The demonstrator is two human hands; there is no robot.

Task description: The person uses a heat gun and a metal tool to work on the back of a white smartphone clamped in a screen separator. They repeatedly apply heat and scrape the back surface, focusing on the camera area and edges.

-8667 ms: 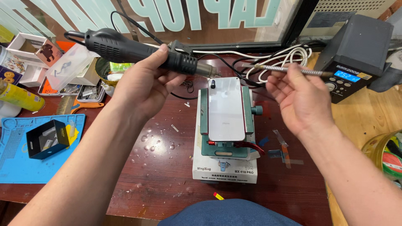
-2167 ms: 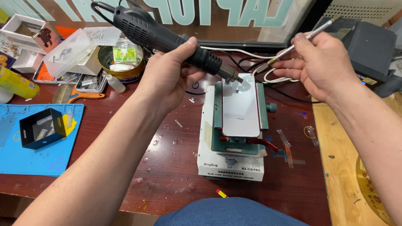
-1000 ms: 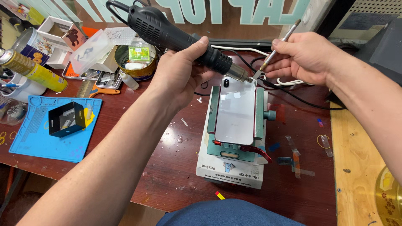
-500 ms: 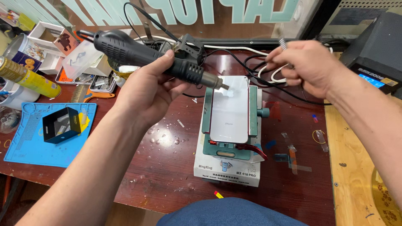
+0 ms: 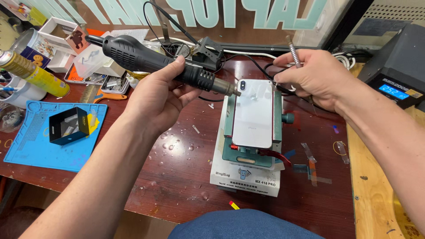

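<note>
Head view looks down on the white phone (image 5: 253, 113), lying back-up and clamped in a teal holding fixture (image 5: 250, 152) a little right of the frame's centre, the fixture standing on a white box (image 5: 245, 179) on the dark red table (image 5: 172, 177). My left hand (image 5: 157, 99) is wrapped round the black hot-air gun (image 5: 155, 62), which runs from the upper left down to its metal nozzle (image 5: 228, 90); that tip sits just beside the phone's top left corner, by the camera, close but as far as I can tell not touching. My right hand (image 5: 312, 75) is closed on a thin metal tool (image 5: 293, 51), its shaft pointing up above the fingers in the upper middle of the frame, near the phone's top right edge. I judge the step in hand to be warming the back panel at the upper edge to soften its glue. The next move, I think, calls for keeping the nozzle sweeping rather than parked, then turning the thin tool down to the seam once it gives. Further out, a blue work mat (image 5: 31, 146) with a small black box (image 5: 68, 126) fills the lower left, a yellow spray can (image 5: 33, 73) lies at far left, and a dark station (image 5: 396, 66) with a lit display sits at the upper right.
</note>
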